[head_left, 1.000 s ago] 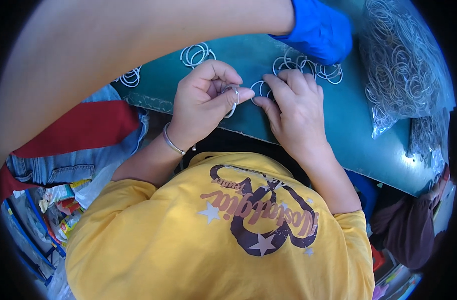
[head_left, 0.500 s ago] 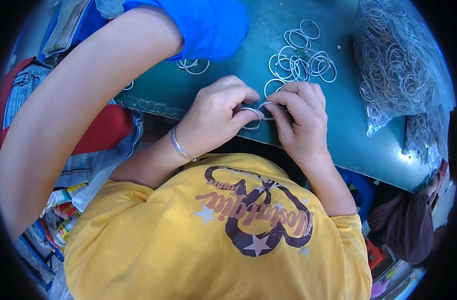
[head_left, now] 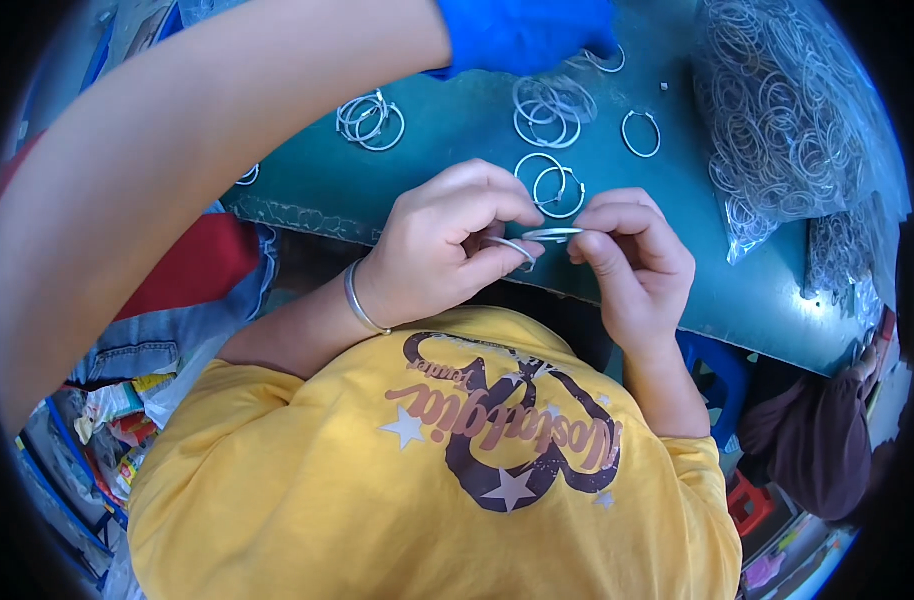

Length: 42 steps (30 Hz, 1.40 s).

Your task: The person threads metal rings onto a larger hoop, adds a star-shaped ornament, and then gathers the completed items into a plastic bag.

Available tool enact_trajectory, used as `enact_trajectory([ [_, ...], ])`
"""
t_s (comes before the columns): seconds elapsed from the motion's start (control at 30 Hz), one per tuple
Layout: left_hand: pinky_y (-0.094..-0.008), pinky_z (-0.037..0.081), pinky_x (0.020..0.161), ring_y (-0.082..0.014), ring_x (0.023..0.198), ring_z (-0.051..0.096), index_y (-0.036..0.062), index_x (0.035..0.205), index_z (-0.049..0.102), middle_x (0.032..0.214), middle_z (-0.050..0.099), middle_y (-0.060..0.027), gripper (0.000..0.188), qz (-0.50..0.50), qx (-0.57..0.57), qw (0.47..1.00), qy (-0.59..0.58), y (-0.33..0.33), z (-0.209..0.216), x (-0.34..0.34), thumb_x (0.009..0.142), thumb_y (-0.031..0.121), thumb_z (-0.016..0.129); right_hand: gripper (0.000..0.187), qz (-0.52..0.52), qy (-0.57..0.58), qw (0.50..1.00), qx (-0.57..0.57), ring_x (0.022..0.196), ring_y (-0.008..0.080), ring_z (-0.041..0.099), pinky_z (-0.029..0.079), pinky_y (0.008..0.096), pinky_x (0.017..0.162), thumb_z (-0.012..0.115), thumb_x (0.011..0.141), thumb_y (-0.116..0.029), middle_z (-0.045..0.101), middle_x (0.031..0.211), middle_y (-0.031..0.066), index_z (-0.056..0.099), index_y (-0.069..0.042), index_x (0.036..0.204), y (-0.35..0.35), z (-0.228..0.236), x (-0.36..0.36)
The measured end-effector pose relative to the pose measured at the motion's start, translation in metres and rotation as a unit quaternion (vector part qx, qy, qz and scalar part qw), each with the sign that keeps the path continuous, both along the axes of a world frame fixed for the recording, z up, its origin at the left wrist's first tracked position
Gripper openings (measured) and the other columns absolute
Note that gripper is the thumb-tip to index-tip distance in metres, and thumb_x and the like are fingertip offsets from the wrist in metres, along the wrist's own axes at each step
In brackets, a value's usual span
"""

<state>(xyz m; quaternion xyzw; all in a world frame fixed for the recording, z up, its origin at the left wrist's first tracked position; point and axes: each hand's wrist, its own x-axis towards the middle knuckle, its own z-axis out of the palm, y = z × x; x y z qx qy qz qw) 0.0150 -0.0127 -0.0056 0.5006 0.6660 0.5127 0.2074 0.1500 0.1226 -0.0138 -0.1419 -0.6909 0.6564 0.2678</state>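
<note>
Pinching, L hand [head_left: 454,228] held a ring [head_left: 510,243]; R hand [head_left: 642,262] gripped 2nd ring [head_left: 554,234] by edge. From afar I judged both light, stiff, prob. slick: best taken at rim.

Your right hand [head_left: 645,265] is farther from your left hand [head_left: 447,225] than 0.5 s ago, with at least 1 held ring [head_left: 555,234] now nearly edge-on between them. The co-worker's arm [head_left: 237,110] reaches farther right; 1 loose ring [head_left: 644,156] now lies apart.

Hands [head_left: 452,225] [head_left: 647,260] near each other, fingers [head_left: 627,216] curled, pinching
</note>
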Motion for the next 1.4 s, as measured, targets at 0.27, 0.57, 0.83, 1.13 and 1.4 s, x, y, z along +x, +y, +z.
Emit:
enact_trajectory([
  [0.27, -0.0205, 0.042, 0.055, -0.0110, 0.068, 0.056, 0.0015, 0.084, 0.063, 0.086, 0.062, -0.0073, 0.013, -0.002, 0.060, 0.998, 0.022, 0.000, -0.007, -0.003, 0.073, -0.003, 0.069, 0.023, 0.004, -0.018, 0.979, 0.202, 0.071, 0.0137, 0.053, 0.042, 0.0220, 0.058, 0.073, 0.069, 0.001, 0.056, 0.084, 0.0073, 0.066, -0.003, 0.091, 0.008, 0.000, 0.004],
  [0.57, -0.0203, 0.041, 0.053, -0.0113, 0.066, 0.055, 0.0015, 0.085, 0.064, 0.086, 0.060, -0.0072, 0.012, -0.021, 0.034, 0.999, -0.006, 0.003, -0.009, -0.004, 0.074, -0.002, 0.068, 0.013, 0.013, -0.017, 0.995, -0.097, 0.071, 0.0108, 0.055, 0.042, 0.0201, 0.057, 0.069, 0.075, 0.001, 0.059, 0.085, 0.0071, 0.067, -0.001, 0.087, 0.000, -0.014, 0.009],
  [0.83, -0.0195, 0.041, 0.054, -0.0101, 0.068, 0.055, 0.0015, 0.084, 0.065, 0.087, 0.060, -0.0068, 0.011, -0.025, 0.055, 0.998, 0.025, 0.003, -0.004, -0.004, 0.074, -0.003, 0.066, 0.022, -0.014, -0.029, 0.977, 0.209, 0.064, 0.0116, 0.055, 0.041, 0.0208, 0.052, 0.072, 0.070, 0.000, 0.059, 0.083, 0.0077, 0.066, -0.001, 0.091, 0.009, -0.005, 0.008],
  [1.13, -0.0191, 0.040, 0.054, -0.0083, 0.068, 0.053, 0.0021, 0.090, 0.065, 0.089, 0.060, -0.0066, 0.018, -0.034, 0.031, 0.998, -0.051, 0.003, -0.003, -0.003, 0.073, -0.004, 0.067, 0.007, -0.009, -0.024, 1.000, 0.003, 0.060, 0.0094, 0.056, 0.044, 0.0191, 0.051, 0.060, 0.081, 0.006, 0.060, 0.076, 0.0075, 0.063, 0.003, 0.087, 0.004, -0.012, 0.012],
  [1.4, -0.0226, 0.045, 0.058, -0.0144, 0.071, 0.058, 0.0013, 0.086, 0.065, 0.086, 0.062, -0.0089, 0.014, -0.025, 0.059, 0.998, -0.026, 0.005, -0.006, -0.005, 0.073, -0.002, 0.068, 0.008, 0.008, -0.017, 1.000, -0.019, 0.063, 0.0111, 0.060, 0.049, 0.0193, 0.055, 0.058, 0.082, 0.007, 0.061, 0.077, 0.0091, 0.062, 0.004, 0.088, 0.006, -0.016, 0.013],
])
